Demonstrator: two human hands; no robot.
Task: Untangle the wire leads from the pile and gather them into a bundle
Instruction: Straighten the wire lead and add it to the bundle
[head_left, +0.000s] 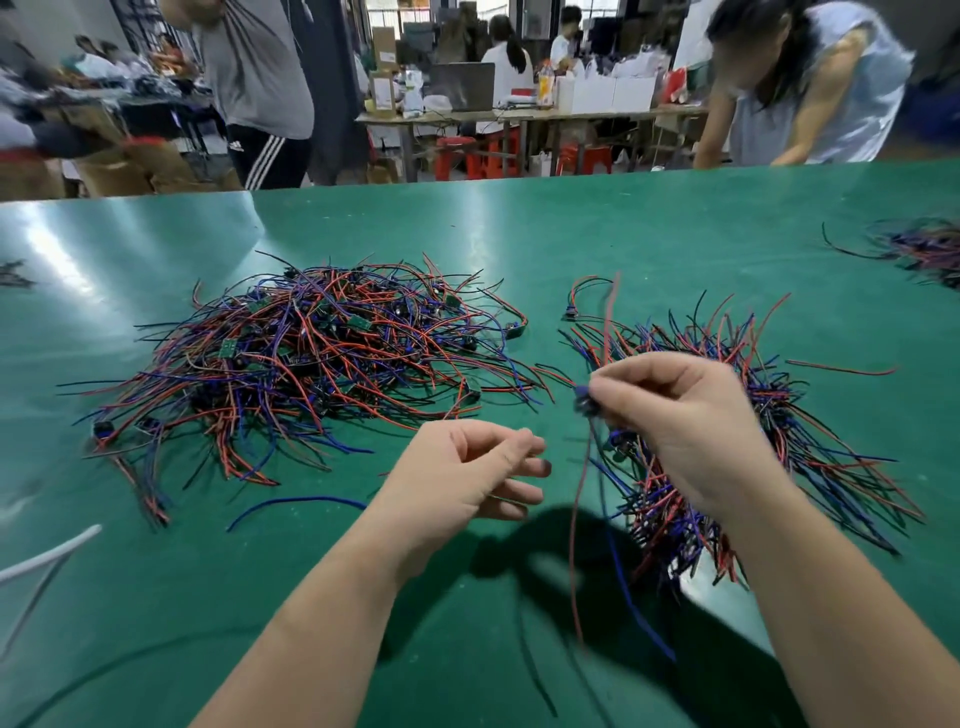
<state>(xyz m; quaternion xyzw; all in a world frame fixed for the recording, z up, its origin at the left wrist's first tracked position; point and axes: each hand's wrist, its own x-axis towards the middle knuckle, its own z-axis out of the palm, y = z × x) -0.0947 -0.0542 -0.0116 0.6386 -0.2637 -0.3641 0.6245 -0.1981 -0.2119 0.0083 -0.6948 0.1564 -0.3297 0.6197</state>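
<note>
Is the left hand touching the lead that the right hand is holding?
Apart. The head view shows bare green table between the left hand and the lead, which hangs from the right hand.

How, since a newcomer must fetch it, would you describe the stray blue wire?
Start at the big tangled pile on the left of the green table. Just nearer the person, by the left forearm, one blue wire lies alone, apart from the rest.

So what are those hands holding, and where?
The right hand pinches a red-and-blue wire lead by its dark connector end; the left hand holds nothing.
</note>
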